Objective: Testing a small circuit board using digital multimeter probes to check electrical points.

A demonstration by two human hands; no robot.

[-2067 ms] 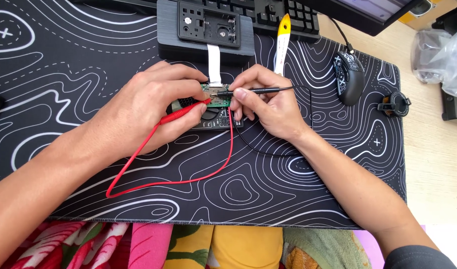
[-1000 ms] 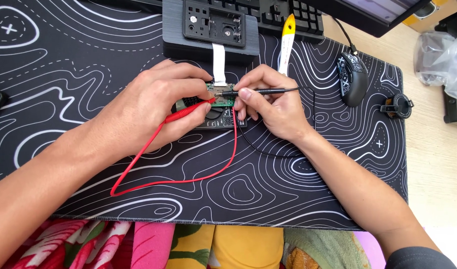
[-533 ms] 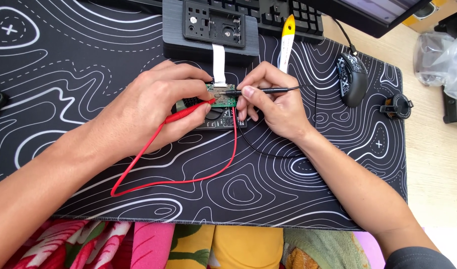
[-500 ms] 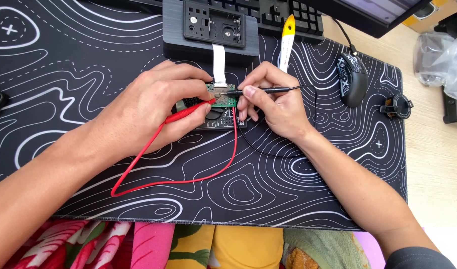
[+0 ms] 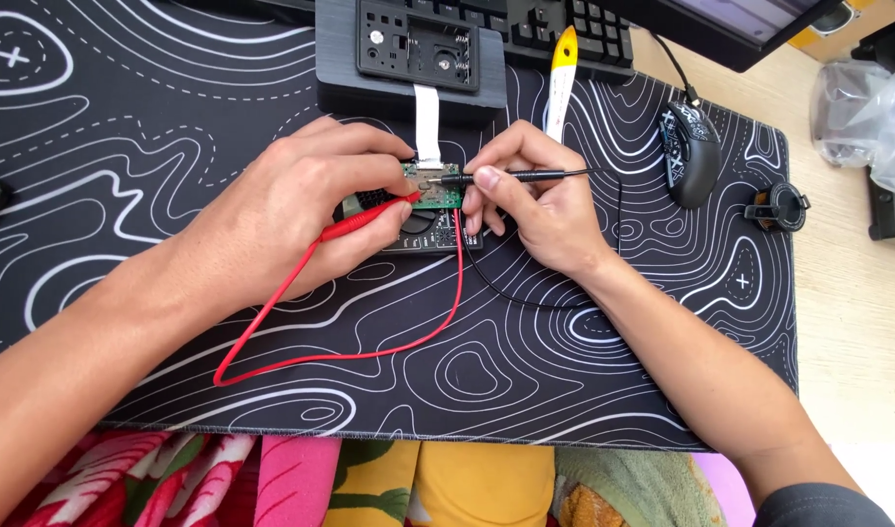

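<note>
Red probe point(image 5: 355, 226), black probe point(image 5: 511, 177), seemingly touching green board point(image 5: 433, 187)

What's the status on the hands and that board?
Left hand holds red probe, right hand holds black probe. Both tips on green circuit board. Nothing blocking.

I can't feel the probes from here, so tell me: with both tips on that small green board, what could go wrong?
1. The red probe in the left hand and the black probe in the right hand meet close together on the green board; a slip might bridge contacts.
2. The white ribbon cable could get tugged.
3. The looping red lead might snag a forearm.
</note>
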